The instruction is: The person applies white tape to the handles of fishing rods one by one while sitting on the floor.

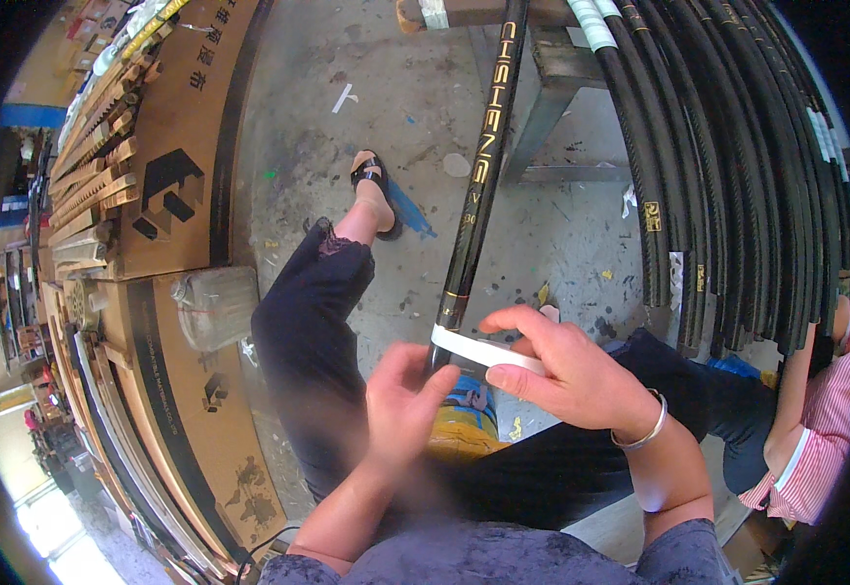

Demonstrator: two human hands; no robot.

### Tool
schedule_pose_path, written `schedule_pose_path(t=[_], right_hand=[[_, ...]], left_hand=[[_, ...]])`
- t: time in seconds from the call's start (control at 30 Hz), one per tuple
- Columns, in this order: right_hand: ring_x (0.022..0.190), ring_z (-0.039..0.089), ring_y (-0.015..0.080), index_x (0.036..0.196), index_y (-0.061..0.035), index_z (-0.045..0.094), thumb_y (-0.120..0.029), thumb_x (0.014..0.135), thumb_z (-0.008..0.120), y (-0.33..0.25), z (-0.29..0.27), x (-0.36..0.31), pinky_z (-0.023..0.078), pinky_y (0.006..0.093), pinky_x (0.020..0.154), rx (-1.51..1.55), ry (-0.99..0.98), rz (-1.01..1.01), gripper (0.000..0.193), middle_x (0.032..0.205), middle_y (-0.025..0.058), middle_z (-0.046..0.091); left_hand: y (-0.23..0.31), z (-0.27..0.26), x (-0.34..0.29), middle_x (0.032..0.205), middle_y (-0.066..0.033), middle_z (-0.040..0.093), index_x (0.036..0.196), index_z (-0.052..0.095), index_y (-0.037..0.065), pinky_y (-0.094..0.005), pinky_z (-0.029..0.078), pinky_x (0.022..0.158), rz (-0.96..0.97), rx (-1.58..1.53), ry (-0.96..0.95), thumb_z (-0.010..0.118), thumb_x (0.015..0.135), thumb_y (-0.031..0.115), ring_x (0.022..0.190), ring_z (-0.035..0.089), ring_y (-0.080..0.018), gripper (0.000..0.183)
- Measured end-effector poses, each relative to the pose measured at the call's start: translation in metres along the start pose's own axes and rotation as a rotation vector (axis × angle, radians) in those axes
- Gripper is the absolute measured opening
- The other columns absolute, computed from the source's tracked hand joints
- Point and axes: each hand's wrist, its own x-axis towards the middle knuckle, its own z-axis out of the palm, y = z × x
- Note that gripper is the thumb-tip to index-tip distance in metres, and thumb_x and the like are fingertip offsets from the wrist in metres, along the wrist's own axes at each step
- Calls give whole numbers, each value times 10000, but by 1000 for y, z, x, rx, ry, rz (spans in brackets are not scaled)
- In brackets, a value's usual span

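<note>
A long, slim black pole point(481, 175) with gold lettering slants down toward my lap from the top of the view. My left hand point(400, 402) is closed around its near end, with thumb and fingers at the tip. White tape point(478, 349) lies against the pole just above that hand and stretches to the right. My right hand point(581, 372) holds the tape's other end between thumb and fingers, its index finger bent above. Whether a roll sits inside that grip is hard to tell.
Several similar black poles point(708, 185) lie side by side at right, near a metal stand point(542, 117). A person in a striped top point(825, 429) sits by them. Large cardboard boxes point(186, 166) and wooden strips point(93, 185) line the left. Below my hands is a yellow object point(464, 439).
</note>
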Motion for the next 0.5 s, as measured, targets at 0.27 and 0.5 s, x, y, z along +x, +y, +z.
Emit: schedule_pose_path(t=[0.27,0.5], right_hand=[[691,661,326,1164,8,480,-289,894,630,1,0,0,478,401,622,-13,-4,4,429,721,185,651],[691,657,330,1167,11,479,-295,893,632,3,0,1,475,402,621,-6,-3,-4,438,725,189,649]], left_hand=[[-2,-5,-1,830,-29,640,955,602,-4,-235,482,689,-36,-15,-50,689,851,100,735,593,-87,171],[5,-1,-1,837,-52,637,994,572,-19,-255,499,700,-75,-90,-54,651,871,86,738,612,-117,180]])
